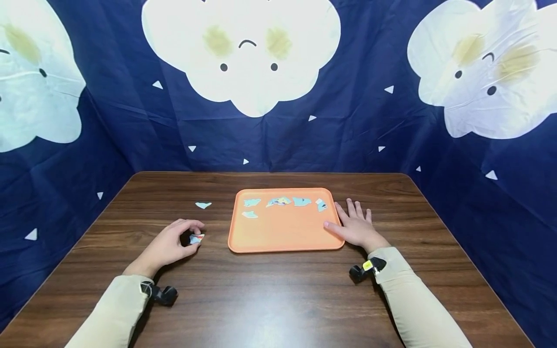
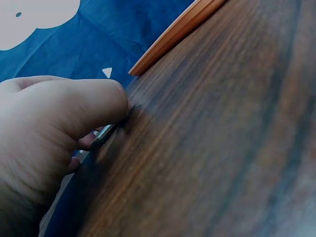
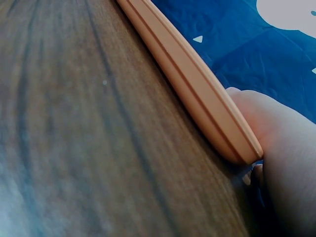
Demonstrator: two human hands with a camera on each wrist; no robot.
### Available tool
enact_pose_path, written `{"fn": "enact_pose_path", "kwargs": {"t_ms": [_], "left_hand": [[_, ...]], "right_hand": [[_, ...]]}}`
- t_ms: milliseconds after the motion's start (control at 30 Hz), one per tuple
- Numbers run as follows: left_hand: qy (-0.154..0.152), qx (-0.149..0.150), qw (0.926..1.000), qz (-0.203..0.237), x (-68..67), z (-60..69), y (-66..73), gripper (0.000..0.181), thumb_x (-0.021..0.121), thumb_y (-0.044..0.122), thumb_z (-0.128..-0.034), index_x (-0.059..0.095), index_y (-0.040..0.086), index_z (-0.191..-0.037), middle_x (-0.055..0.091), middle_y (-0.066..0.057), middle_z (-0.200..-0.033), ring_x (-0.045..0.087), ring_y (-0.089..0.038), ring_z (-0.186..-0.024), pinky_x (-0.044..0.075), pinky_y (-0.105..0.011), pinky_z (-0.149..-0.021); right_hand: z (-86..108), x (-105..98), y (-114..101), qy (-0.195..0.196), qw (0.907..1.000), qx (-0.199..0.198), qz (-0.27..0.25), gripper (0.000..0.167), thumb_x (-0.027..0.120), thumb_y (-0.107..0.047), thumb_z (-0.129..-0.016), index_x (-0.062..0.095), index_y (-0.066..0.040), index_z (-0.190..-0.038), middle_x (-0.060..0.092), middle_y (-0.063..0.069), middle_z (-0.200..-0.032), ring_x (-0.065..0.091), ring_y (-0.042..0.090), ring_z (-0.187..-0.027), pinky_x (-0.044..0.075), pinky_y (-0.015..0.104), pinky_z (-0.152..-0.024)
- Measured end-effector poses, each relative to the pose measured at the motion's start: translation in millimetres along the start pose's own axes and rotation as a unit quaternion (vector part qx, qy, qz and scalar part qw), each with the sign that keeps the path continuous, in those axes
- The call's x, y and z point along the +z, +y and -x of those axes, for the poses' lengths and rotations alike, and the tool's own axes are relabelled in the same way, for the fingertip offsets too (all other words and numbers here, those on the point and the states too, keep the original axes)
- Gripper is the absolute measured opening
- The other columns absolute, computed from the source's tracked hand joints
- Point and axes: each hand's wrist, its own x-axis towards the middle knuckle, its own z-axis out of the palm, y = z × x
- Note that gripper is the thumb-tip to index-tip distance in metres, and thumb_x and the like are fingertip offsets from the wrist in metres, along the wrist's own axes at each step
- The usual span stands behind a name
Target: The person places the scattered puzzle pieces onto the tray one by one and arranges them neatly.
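Observation:
At the left of the table, my left hand [image 1: 171, 245] curls its thumb and fingers around a light blue puzzle piece with a red stripe [image 1: 197, 239]. The left wrist view shows only a thin edge of this puzzle piece [image 2: 104, 133] beside the thumb and fingers. An orange tray [image 1: 283, 237] lies in the middle, with several irregular light blue pieces [image 1: 302, 201] along its far side and left. On the tray's right edge rests my right hand [image 1: 358, 229], fingers spread and straight, thumb over the rim.
Another light blue piece [image 1: 203, 205] lies on the wooden table [image 1: 270, 295], beyond my left hand and left of the tray. A dark blue cloth [image 1: 270, 140] with white clouds hangs behind and at both sides of the table.

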Motion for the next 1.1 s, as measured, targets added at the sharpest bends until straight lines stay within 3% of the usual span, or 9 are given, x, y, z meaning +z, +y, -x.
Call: {"fn": "enact_pose_path", "kwargs": {"t_ms": [267, 467, 700, 833, 1100], "left_hand": [[0.024, 0.026, 0.999, 0.026, 4.9, -5.5, -3.0, 0.043, 0.087, 0.009, -0.0704, 0.067, 0.009, -0.109, 0.061, 0.01, -0.083, 0.057, -0.005, -0.076, 0.047, -0.022, -0.07], [0.033, 0.002, 0.998, 0.054, 9.6, -13.2, -2.5, 0.042, 0.086, 0.008, -0.0739, 0.065, 0.008, -0.11, 0.064, 0.01, -0.082, 0.059, -0.005, -0.074, 0.046, -0.018, -0.069], [0.044, -0.032, 0.9957, 0.075, 14.2, -26.5, 2.7, 0.041, 0.085, 0.006, -0.0765, 0.064, 0.004, -0.111, 0.066, 0.006, -0.083, 0.061, -0.008, -0.074, 0.05, -0.024, -0.069], [0.042, -0.041, 0.9936, 0.097, 17.8, -38.3, 10.8, 0.04, 0.084, 0.007, -0.079, 0.063, 0.002, -0.113, 0.067, 0.004, -0.085, 0.061, -0.01, -0.076, 0.049, -0.021, -0.072], [0.029, -0.02, 0.9939, 0.105, 28.1, -67.2, 32.3, 0.043, 0.084, 0.006, -0.0793, 0.062, 0.0, -0.115, 0.068, -0.003, -0.089, 0.063, -0.017, -0.081, 0.055, -0.039, -0.079]], "right_hand": [[3.1, -1.1, 1.1, 0.0, 1.0, 0.002, 0.0, 0.102, 0.032, -0.084, -0.09, 0.015, -0.015, -0.163, -0.004, 0.024, -0.167, -0.01, 0.047, -0.151, -0.012, 0.071, -0.112], [0.6, 1.0, 2.1, 0.0, 1.0, 0.004, -0.005, 0.1, 0.033, -0.082, -0.091, 0.016, -0.015, -0.163, -0.005, 0.024, -0.167, -0.011, 0.048, -0.151, -0.013, 0.071, -0.111], [-2.6, 0.6, 0.3, -0.001, 1.0, -0.001, -0.003, 0.099, 0.033, -0.082, -0.091, 0.015, -0.017, -0.163, -0.005, 0.023, -0.167, -0.011, 0.046, -0.152, -0.013, 0.07, -0.113], [-2.1, 0.7, 0.4, 0.0, 1.0, 0.0, -0.002, 0.101, 0.031, -0.084, -0.089, 0.016, -0.016, -0.163, -0.005, 0.023, -0.167, -0.011, 0.046, -0.152, -0.013, 0.07, -0.113], [-0.2, 0.9, 0.0, 0.005, 1.0, -0.002, -0.005, 0.099, 0.033, -0.081, -0.091, 0.016, -0.016, -0.163, -0.004, 0.023, -0.167, -0.01, 0.046, -0.151, -0.013, 0.07, -0.112]]}}
